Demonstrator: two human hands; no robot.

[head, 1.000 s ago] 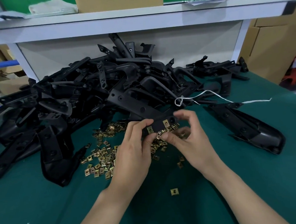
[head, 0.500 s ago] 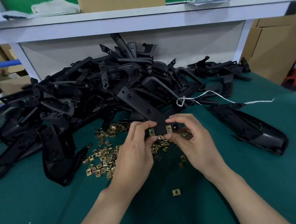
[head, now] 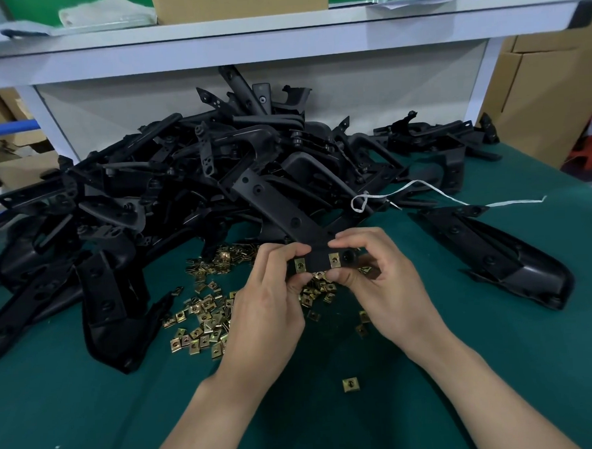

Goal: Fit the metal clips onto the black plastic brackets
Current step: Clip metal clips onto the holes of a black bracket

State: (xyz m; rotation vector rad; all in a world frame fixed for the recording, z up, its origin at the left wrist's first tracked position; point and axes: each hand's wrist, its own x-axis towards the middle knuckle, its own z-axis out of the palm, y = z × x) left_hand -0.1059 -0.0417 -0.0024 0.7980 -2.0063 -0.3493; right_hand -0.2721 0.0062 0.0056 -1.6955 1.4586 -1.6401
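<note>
Bracket [head: 280, 211] pinched by left hand [head: 268, 304] and right hand [head: 383, 281] has 2 clips [head: 300, 266] on; pile of brackets [head: 182, 182] at 11 o'clock looks mostly unclipped.

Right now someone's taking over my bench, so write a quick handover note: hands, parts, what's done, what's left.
Left hand and right hand each pinch the near end of one bracket, above the loose clips on the mat.
Done: two fitted clips sit on that end; a hole beside them looks bare.
Left: the bracket pile behind, where I cannot tell which carry clips. One stray clip lies nearer you.
</note>
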